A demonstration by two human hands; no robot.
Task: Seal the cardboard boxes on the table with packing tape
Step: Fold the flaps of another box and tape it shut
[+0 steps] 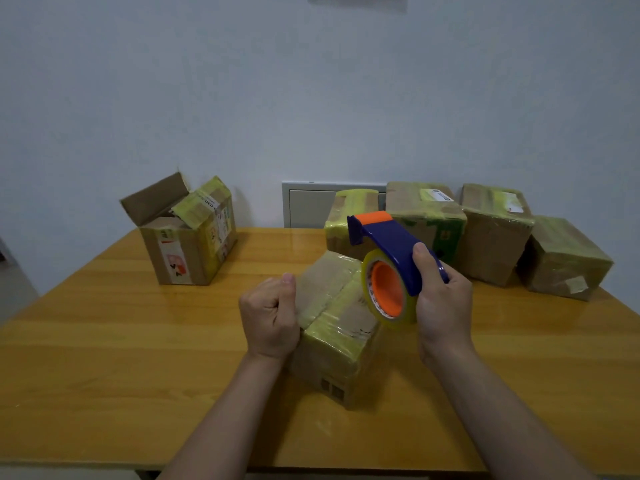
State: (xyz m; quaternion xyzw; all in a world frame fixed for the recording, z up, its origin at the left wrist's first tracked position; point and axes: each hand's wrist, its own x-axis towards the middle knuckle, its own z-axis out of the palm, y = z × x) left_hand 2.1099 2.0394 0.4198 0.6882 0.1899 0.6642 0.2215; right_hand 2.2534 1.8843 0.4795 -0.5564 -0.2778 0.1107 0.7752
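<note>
Head view: a wooden table with a yellow-orange top (121,358) fills the near ground. At its middle stands a small cardboard box wrapped in yellowish clear tape (341,327), its long axis running roughly away from the person, one lower corner turned toward the camera. The left hand (272,317) is curled into a fist, thumb on top, and presses against the box's upper left edge; nothing shows inside it. The right hand (443,306) grips the handle of a blue plastic tape dispenser with orange fittings (391,244), fingers wrapped round, thumb on top. The dispenser hangs above the box's right side, its long axis slanting up and to the left, cutter end pointing away. Its clear tape roll (396,322) faces left. Farther back on the left is an open-flapped cardboard box (187,247); on the right, a row of taped cardboard boxes (491,237) stands near a grey wall panel (308,206).
</note>
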